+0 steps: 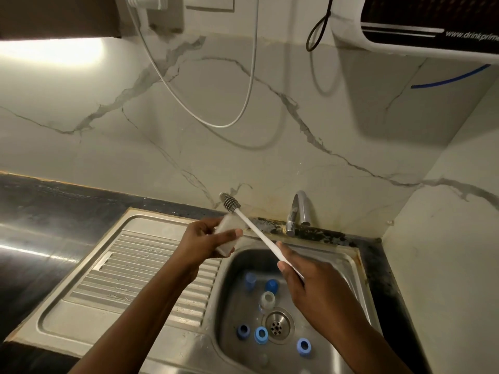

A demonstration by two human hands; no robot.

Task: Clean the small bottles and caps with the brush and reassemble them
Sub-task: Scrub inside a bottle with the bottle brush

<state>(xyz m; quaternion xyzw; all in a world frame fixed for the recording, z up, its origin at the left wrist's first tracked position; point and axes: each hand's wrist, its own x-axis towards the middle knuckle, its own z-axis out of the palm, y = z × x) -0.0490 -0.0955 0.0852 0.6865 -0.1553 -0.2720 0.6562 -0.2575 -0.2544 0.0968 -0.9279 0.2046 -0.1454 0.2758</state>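
I have my left hand [205,240] curled round a small translucent bottle [227,236], thumb across its front, holding it tilted above the edge where the draining board [135,268] meets the sink [233,295]. My right hand [305,286] grips the lower end of the brush [256,231], at the bottle's 4 o'clock. The two hands are apart, and the handle runs just beside the bottle. The bristled head sits outside the bottle at its 12 o'clock, close to the wall. The bottle is blurred, so I cannot tell which end is the mouth. My read is that this is the scrubbing step for this bottle. To do it well I would steady the bottle, line the head up with the opening, feed it in straight, then twist and pump so the bristles reach the base. I would work over the basin so drips fall there. At 6 o'clock below the hands lie the blue caps [261,335] and another clear bottle [267,299] near the drain [276,323], waiting their turn.
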